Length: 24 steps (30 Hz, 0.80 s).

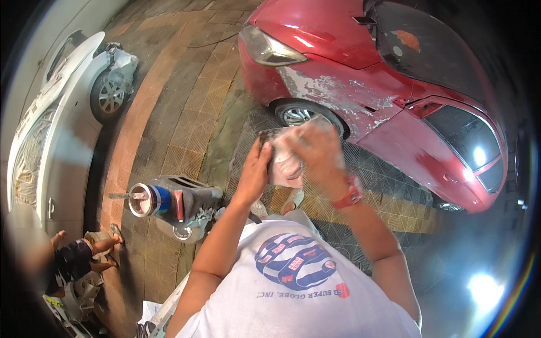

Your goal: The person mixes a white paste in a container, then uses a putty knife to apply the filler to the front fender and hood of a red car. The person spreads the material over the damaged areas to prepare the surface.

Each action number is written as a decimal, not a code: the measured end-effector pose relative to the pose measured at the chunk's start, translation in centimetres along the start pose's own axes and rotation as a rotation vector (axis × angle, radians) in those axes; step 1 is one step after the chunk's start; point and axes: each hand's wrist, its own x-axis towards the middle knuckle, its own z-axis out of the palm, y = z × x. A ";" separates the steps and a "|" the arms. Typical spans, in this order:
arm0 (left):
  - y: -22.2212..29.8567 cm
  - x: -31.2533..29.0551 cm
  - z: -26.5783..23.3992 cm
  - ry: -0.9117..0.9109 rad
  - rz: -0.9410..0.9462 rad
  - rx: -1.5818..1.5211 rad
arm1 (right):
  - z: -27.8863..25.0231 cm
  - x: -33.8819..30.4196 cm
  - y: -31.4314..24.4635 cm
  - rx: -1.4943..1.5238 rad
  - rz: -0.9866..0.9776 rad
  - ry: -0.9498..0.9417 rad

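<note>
— What are the hands doing?

— Both are raised in front of the chest, together on a pale sheet [284, 160] that looks like worn sanding paper or a cloth; I cannot tell which. The left hand [255, 169] presses its fingers against the sheet's left edge. The right hand [316, 152] is blurred, laid over the sheet's upper right part, with a red band [350, 194] on its wrist.

— Where is that sheet relative to the red car [383, 84]?

— Just in front of its front wheel [301, 115], below the fender patch [338, 93] where the paint is rubbed down to whitish grey. Whether the sheet touches the car I cannot tell.

— Anything else near the red car?

— Left of it, on the tiled pavement [186, 112], stands a grey machine [180, 205] with a round blue-and-white end. Further left is a white car [56, 124], partly covered with masking paper. Another person [79, 256] crouches by that white car, well apart from the red one.
</note>
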 end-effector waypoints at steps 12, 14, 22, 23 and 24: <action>-6.4 2.5 -2.2 0.261 0.005 -0.660 | -4.0 -3.1 -2.9 0.254 -0.222 -0.080; -5.3 2.9 -1.5 0.170 -0.033 -0.661 | -1.4 -3.1 -2.5 0.495 -0.166 -0.003; -3.9 0.9 -1.4 0.066 -0.025 -0.620 | 1.7 -2.4 3.8 -0.081 0.009 -0.081; -4.2 1.1 -1.4 0.097 0.021 -0.526 | 0.6 -1.7 3.0 -0.063 0.037 -0.059; -4.6 1.3 -1.3 0.130 0.069 -0.429 | -0.6 -0.8 1.8 -0.040 0.063 -0.034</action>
